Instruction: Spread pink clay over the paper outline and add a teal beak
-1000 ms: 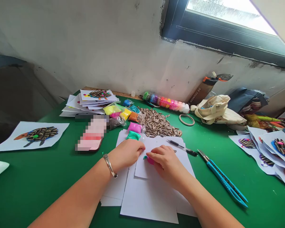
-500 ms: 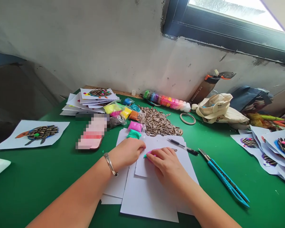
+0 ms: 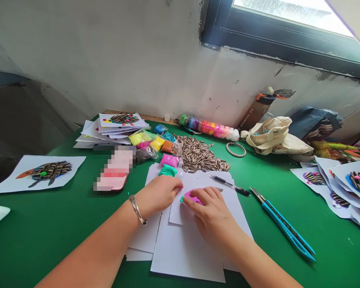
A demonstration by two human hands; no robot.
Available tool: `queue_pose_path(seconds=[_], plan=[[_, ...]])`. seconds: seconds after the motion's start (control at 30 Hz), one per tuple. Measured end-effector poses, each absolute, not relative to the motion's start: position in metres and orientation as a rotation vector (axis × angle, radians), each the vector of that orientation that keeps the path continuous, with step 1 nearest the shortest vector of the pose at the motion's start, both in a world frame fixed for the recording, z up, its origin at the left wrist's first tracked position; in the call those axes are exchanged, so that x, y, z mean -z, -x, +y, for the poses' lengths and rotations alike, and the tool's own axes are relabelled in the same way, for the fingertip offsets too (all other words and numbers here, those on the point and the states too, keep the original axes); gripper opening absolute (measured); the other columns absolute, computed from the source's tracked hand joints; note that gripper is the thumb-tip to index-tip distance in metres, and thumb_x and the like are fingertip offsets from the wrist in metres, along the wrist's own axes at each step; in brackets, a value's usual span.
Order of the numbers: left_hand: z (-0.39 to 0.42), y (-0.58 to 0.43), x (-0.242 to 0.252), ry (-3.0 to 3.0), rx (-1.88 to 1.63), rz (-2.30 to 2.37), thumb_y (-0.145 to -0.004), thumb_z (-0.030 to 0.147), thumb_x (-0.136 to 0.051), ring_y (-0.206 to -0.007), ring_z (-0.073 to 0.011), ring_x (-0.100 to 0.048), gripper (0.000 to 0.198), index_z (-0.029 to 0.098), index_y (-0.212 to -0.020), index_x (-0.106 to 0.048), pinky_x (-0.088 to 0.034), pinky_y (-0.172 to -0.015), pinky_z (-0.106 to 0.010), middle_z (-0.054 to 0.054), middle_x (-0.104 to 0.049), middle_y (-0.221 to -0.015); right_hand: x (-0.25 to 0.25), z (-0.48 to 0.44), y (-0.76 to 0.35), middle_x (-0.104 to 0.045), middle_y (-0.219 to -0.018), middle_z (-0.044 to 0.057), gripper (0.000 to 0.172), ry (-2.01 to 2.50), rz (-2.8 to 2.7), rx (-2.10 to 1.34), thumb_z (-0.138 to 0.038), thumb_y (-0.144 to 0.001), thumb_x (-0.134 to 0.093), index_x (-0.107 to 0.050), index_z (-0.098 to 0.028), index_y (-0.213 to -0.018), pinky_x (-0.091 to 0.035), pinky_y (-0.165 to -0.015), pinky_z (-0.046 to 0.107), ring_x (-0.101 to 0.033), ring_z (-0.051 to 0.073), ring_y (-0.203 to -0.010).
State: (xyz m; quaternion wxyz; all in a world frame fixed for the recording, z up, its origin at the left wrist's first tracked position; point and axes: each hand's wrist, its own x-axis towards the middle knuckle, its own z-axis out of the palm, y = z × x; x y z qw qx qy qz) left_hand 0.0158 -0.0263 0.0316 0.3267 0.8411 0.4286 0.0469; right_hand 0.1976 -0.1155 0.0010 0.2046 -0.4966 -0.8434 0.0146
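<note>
A flat piece of pink clay (image 3: pixel 195 197) lies on a small white sheet (image 3: pixel 177 216), a bit of green clay (image 3: pixel 181 199) at its left edge. My right hand (image 3: pixel 211 210) covers much of the pink clay from the right; its fingertips press on the green bit, the thumb mostly hidden. Just left of the clay, my left hand (image 3: pixel 165 192), with a silver bangle on the wrist, is closed with its fingers curled in. What it pinches, if anything, cannot be made out. Beyond it lies an opened packet of green clay (image 3: pixel 168 171).
Behind the sheets lie a heap of sunflower seeds (image 3: pixel 198 154) and several clay packets (image 3: pixel 156 143). A black pen (image 3: pixel 229 185) and a blue-handled cutter knife (image 3: pixel 283 224) lie to the right. At left are a phone (image 3: pixel 114 170) and a seed picture (image 3: pixel 48 174); further right, more seed pictures (image 3: pixel 342 188).
My right fingertips have shifted slightly on the clay, and the green bit looks rounder, with more pink showing. My left hand keeps its pose. The view has moved a little.
</note>
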Motion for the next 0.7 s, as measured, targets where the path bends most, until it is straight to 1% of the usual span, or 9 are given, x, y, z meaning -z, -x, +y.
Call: queue_pose_path(seconds=[0.1,0.2,0.27,0.43,0.57,0.63,0.7], plan=[[-0.0261,-0.0154,-0.0310,-2.201,-0.122,1.127,-0.086,0.016,-0.043,-0.071,-0.0186,-0.058,0.027,0.021,-0.081,-0.068,-0.036,-0.062,-0.026,-0.003,-0.068,-0.078,0.0013,-0.1139,-0.1969,-0.065,-0.100,0.007,0.042,1.420,-2.346,-0.076,-0.001,-0.078,-0.053,-0.067,-0.023,-0.111,-0.036,-0.082,0.037,-0.050,0.021,-0.088],[-0.0261,-0.0151,-0.0301,-2.201,-0.116,1.131,-0.086,0.016,-0.042,-0.071,-0.0182,-0.057,0.027,0.021,-0.081,-0.068,-0.036,-0.062,-0.026,-0.003,-0.067,-0.077,0.0059,-0.1128,-0.1956,-0.064,-0.091,0.006,0.038,1.397,-2.404,-0.035,-0.003,-0.074,-0.058,-0.068,-0.023,-0.104,-0.035,-0.078,0.036,-0.049,0.021,-0.085],[-0.0262,-0.0151,-0.0299,-2.198,-0.109,1.132,-0.086,0.016,-0.042,-0.070,-0.0178,-0.057,0.026,0.021,-0.080,-0.068,-0.036,-0.061,-0.026,-0.002,-0.067,-0.076,0.0074,-0.1133,-0.1950,-0.063,-0.088,0.006,0.035,1.380,-2.419,0.006,-0.003,-0.074,-0.058,-0.068,-0.024,-0.101,-0.034,-0.078,0.036,-0.049,0.021,-0.084],[-0.0264,-0.0159,-0.0305,-2.192,-0.099,1.146,-0.086,0.015,-0.043,-0.069,-0.0172,-0.056,0.025,0.021,-0.079,-0.066,-0.035,-0.060,-0.025,-0.002,-0.066,-0.075,0.0048,-0.1163,-0.1951,-0.062,-0.086,0.005,0.029,1.373,-2.404,-0.019,-0.003,-0.077,-0.057,-0.068,-0.023,-0.096,-0.033,-0.078,0.036,-0.049,0.020,-0.084],[-0.0267,-0.0163,-0.0298,-2.194,-0.093,1.148,-0.086,0.014,-0.043,-0.071,-0.0170,-0.056,0.024,0.021,-0.080,-0.066,-0.036,-0.062,-0.025,-0.001,-0.066,-0.077,0.0052,-0.1156,-0.1937,-0.062,-0.090,0.005,0.036,1.382,-2.359,-0.074,-0.002,-0.076,-0.056,-0.067,-0.022,-0.103,-0.032,-0.075,0.034,-0.048,0.019,-0.083],[-0.0266,-0.0162,-0.0296,-2.195,-0.089,1.149,-0.086,0.014,-0.044,-0.071,-0.0168,-0.056,0.024,0.021,-0.081,-0.066,-0.036,-0.062,-0.025,-0.001,-0.066,-0.077,0.0070,-0.1147,-0.1917,-0.061,-0.087,0.006,0.033,1.376,-2.373,-0.041,-0.003,-0.076,-0.056,-0.067,-0.021,-0.101,-0.032,-0.075,0.034,-0.047,0.019,-0.082],[-0.0265,-0.0162,-0.0299,-2.196,-0.085,1.152,-0.086,0.013,-0.043,-0.070,-0.0166,-0.056,0.024,0.021,-0.080,-0.066,-0.035,-0.061,-0.025,-0.001,-0.066,-0.077,0.0087,-0.1144,-0.1891,-0.060,-0.082,0.006,0.026,1.364,-2.402,0.009,-0.006,-0.077,-0.056,-0.067,-0.020,-0.096,-0.032,-0.074,0.035,-0.045,0.019,-0.079]])
